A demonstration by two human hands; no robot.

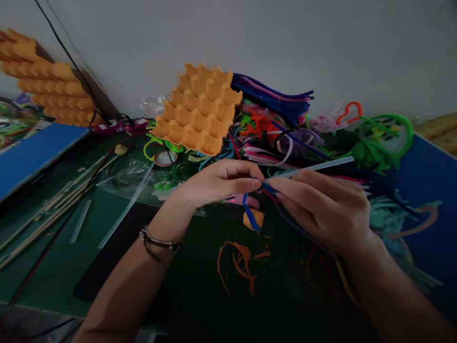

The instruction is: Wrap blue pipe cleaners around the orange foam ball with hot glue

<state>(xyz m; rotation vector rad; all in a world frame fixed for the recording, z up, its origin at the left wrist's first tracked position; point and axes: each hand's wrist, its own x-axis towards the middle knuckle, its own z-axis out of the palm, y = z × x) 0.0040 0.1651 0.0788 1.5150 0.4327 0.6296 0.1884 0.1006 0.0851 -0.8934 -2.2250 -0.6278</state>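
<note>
My left hand pinches a blue pipe cleaner between thumb and forefinger. The fingertips of my right hand close on the same pipe cleaner from the other side, and the hands nearly touch. One end of it hangs down in front of a small orange piece. A translucent glue stick slants out behind my right fingers; I cannot tell whether they hold it. Just below my left fingers, a pink tool, perhaps a glue gun, is partly hidden.
Orange egg-crate trays lean at the back. Pipe cleaner bundles heap up behind my hands. Torn orange scraps lie in front. Wooden sticks, another glue stick and a dark cable lie to the left.
</note>
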